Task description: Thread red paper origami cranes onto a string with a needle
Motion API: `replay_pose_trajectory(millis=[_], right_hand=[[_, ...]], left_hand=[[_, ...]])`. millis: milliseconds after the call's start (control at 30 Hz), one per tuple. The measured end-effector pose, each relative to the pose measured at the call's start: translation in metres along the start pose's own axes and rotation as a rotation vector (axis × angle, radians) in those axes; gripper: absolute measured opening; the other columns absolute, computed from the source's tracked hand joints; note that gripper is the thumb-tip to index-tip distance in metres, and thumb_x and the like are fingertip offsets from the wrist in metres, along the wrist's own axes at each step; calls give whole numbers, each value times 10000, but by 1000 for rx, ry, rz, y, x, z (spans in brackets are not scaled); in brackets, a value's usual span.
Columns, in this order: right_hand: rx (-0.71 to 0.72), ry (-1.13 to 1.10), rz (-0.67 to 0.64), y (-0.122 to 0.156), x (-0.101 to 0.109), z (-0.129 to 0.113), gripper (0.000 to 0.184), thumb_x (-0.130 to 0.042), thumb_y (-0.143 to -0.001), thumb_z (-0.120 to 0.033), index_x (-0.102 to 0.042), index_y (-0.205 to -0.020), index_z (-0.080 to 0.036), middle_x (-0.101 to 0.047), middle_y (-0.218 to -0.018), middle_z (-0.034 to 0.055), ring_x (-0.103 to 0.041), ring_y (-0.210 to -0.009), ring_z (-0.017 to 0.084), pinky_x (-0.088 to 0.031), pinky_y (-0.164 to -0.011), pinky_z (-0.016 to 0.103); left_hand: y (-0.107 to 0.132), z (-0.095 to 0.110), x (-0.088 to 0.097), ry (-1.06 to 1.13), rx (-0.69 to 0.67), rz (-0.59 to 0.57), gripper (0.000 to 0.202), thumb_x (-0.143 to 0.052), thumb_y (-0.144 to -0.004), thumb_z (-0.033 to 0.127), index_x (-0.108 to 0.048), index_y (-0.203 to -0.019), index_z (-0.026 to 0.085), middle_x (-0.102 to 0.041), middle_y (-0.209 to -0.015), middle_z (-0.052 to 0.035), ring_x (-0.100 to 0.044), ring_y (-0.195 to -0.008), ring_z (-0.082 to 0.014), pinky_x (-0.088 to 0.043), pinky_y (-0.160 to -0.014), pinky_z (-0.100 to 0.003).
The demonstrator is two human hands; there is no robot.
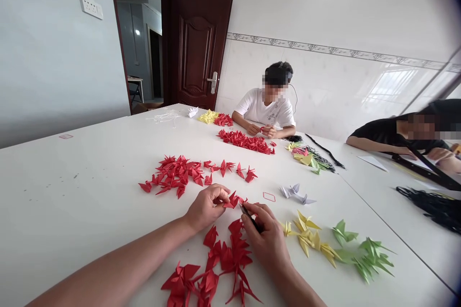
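My left hand pinches a red paper crane between thumb and fingers. My right hand is closed around a small black-handled tool with a thin metal tip; its exact kind is hard to make out. The tip points at the crane, and I cannot tell whether it touches the paper. Below my hands lies a cluster of red paper cranes, partly beside my right wrist. Beyond my left hand is another pile of red cranes, with several more in a loose row to its right.
Yellow cranes, green cranes and white cranes lie to the right. Across the white table, a person in a white shirt handles red paper behind more red cranes. Another person leans at the right near black cords.
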State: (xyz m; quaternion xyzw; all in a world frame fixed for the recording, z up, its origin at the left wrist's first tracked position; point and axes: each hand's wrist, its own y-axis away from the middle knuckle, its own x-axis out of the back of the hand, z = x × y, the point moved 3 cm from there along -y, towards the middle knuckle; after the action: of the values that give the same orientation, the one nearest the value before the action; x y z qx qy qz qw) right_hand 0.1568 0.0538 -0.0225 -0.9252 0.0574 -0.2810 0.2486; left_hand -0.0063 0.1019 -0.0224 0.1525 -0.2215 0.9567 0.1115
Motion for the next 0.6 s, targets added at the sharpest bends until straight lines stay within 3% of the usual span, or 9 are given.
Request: replay_pose_trajectory(millis=[133, 300, 433, 600], right_hand=[[-60, -62, 10, 0, 1, 4, 256, -505, -815, -325, -633, -983, -180, -586, -899, 66, -565, -645, 141, -482, -565, 258], [-212, -161, 139, -2, 4, 12, 333, -562, -763, -401, -617, -996, -171, -574, -856, 46, -527, -528, 111, -464, -445, 245], [-230, -44, 259, -3, 9, 16, 334, -607, -708, -412, -641, -929, -164, -569, -811, 39, -560, -614, 145, -482, -528, 261], [-234, 113, 190, -5, 9, 19, 278, -581, -726, -411, -652, -856, -176, -580, -789, 42, -560, -619, 161, -465, -565, 274]], left_hand=[[0, 0, 0, 9, -15, 15, 128, -531, -682, 82, -618, -712, 171, -577, -943, -62, -564, -927, -178, -476, -729, -253], [0, 1, 1, 13, -38, 19, 117, -536, -678, 83, -608, -691, 174, -595, -914, -53, -579, -854, -167, -475, -707, -259], [0, 4, 0, -3, -56, 10, 110, -524, -671, 79, -583, -658, 172, -601, -816, -36, -564, -739, -144, -459, -649, -244], [0, 4, 0, -27, -50, 10, 137, -497, -656, 57, -574, -658, 171, -582, -771, -22, -541, -703, -132, -440, -617, -230]])
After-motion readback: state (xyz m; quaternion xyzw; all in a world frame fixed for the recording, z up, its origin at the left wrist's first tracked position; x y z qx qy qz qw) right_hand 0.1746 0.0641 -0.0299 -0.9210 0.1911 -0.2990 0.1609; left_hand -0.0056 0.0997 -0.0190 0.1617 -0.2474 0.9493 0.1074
